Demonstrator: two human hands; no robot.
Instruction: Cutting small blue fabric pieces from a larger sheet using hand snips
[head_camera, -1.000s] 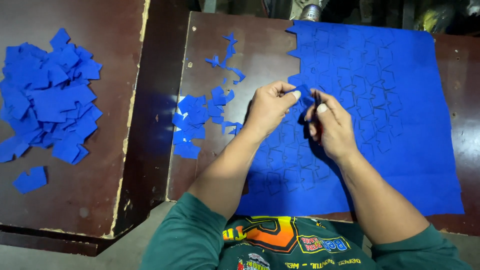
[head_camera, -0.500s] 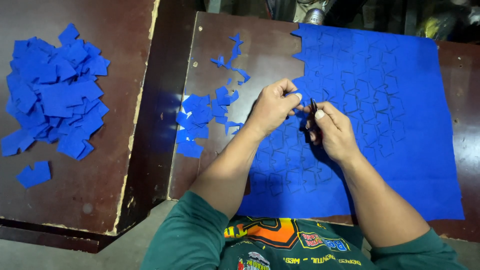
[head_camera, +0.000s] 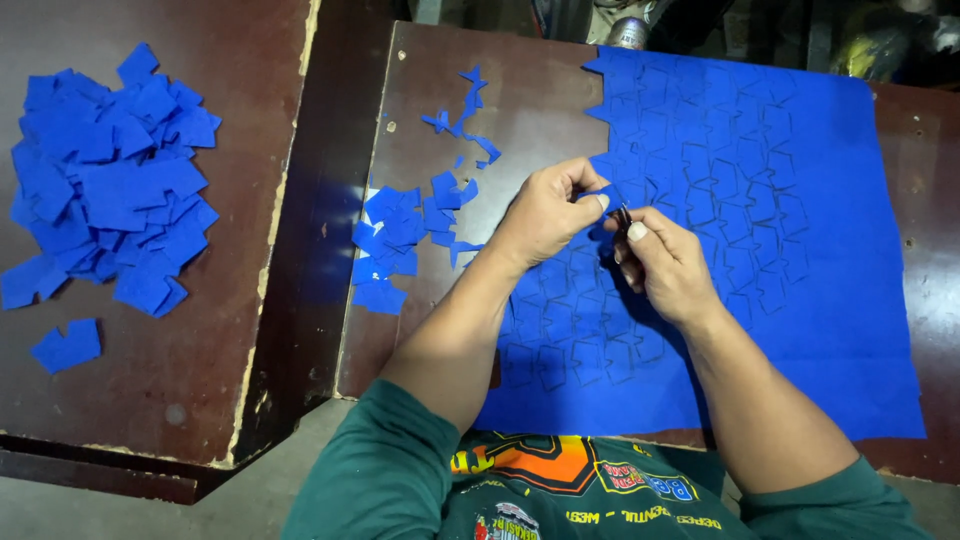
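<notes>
the left hand (head_camera: 545, 210) pinches the jagged left edge of the blue sheet (head_camera: 760, 230) between thumb and fingertips, holding up a small tab of it. the right hand (head_camera: 665, 265) is closed round a small dark tool (head_camera: 624, 214), probably snips, though only its tip shows, touching the sheet right beside the left thumb. the sheet lies flat on the near board (head_camera: 520, 90) and fills its right part, from twelve o'clock down to five o'clock of the hands.

the sheet is covered in drawn outlines, too many to count, and nearly all are uncut; only the upper left edge, at twelve o'clock, is nibbled away. so i judge the cutting well begun but mostly left to do on this one sheet.

at nine o'clock, near the left wrist, lies one small heap of cut pieces (head_camera: 400, 245), with thin offcuts (head_camera: 465, 110) at eleven o'clock. farther out at nine o'clock, on a second board (head_camera: 150, 400), sits one big heap (head_camera: 110, 190) and one stray piece (head_camera: 67, 345).
</notes>
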